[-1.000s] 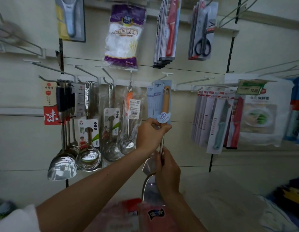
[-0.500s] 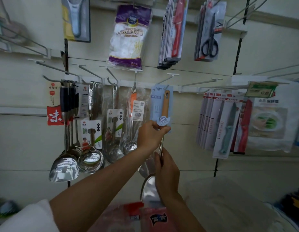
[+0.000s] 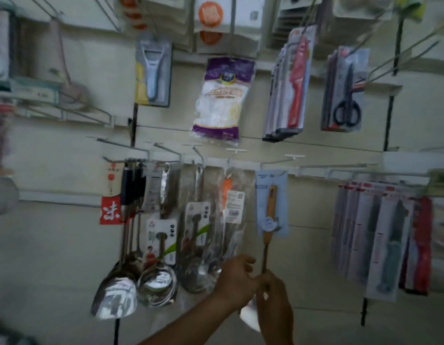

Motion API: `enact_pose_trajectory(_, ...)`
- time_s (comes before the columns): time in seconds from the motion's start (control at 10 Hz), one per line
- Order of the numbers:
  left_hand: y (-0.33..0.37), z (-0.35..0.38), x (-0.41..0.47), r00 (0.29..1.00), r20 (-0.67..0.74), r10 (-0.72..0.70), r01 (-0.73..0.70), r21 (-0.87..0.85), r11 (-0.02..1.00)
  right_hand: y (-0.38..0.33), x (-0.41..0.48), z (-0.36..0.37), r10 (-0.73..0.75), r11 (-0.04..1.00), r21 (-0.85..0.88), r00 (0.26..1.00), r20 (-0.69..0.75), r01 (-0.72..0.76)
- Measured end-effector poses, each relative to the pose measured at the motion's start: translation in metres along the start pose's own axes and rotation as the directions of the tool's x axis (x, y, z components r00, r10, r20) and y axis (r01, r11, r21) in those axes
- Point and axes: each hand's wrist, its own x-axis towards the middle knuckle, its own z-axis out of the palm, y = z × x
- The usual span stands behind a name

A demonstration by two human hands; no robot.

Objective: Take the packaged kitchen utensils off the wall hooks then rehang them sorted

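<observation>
A wooden-handled spatula (image 3: 271, 207) on a pale blue card hangs under a white wall hook (image 3: 294, 156) in the lower row. My right hand (image 3: 274, 300) grips its thin metal shaft just below the wooden handle, and the blade shows pale behind that wrist. My left hand (image 3: 237, 277) sits just left of the shaft against the right hand, fingers loosely curled with nothing seen in them. The frame is blurred.
Left of the spatula hang a bagged orange-handled ladle (image 3: 228, 197), carded ladles (image 3: 157, 285) and a steel turner (image 3: 115, 300). Carded knives (image 3: 380, 235) fill the right hooks. Above hang a peeler (image 3: 153, 70), a glove bag (image 3: 222, 98), red knives (image 3: 291, 83) and scissors (image 3: 345, 90).
The view has tilted up, so more upper hooks show. My left hand has come off the wooden handle and dropped beside my right hand, which still holds the shaft.
</observation>
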Motion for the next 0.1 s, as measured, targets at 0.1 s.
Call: enact_pose_trajectory(0.1, -0.0058, -0.0360, -0.0312, 0.979, -0.109, 0.171, -0.158, 0.117, 0.981, -0.0117, -0.0090, -0.0060, 0.124, 0.989, 0.073, 0.989, 0.084, -0.130)
